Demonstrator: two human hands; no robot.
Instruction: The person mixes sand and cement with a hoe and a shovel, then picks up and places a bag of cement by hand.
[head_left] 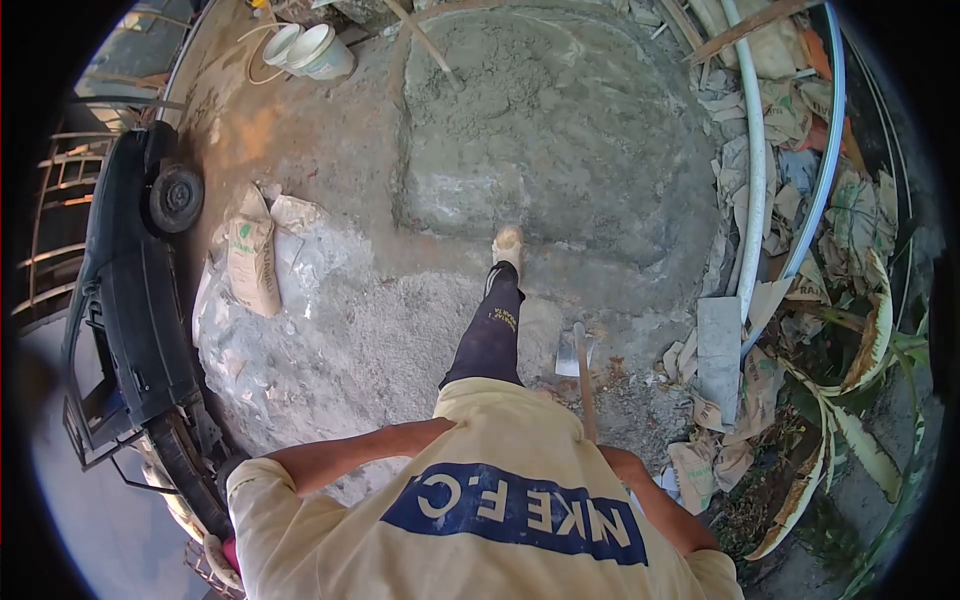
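Shovel (584, 392) lay long axis fore-aft, blade ahead, beside right arm (655, 500); right hand nearer. Hands hidden by shirt (500, 440), grip can't tell.

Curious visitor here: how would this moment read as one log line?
hands: hidden behind yellow shirt | wooden-handled metal hoe: blade down | pale shoe: at edge of grey mortar mix

We see the hoe (581, 375), its pale metal blade resting on the sandy ground (400, 330) just beside the dark trouser leg (490, 340), its wooden handle running back until hidden beneath the yellow shirt (480, 440).
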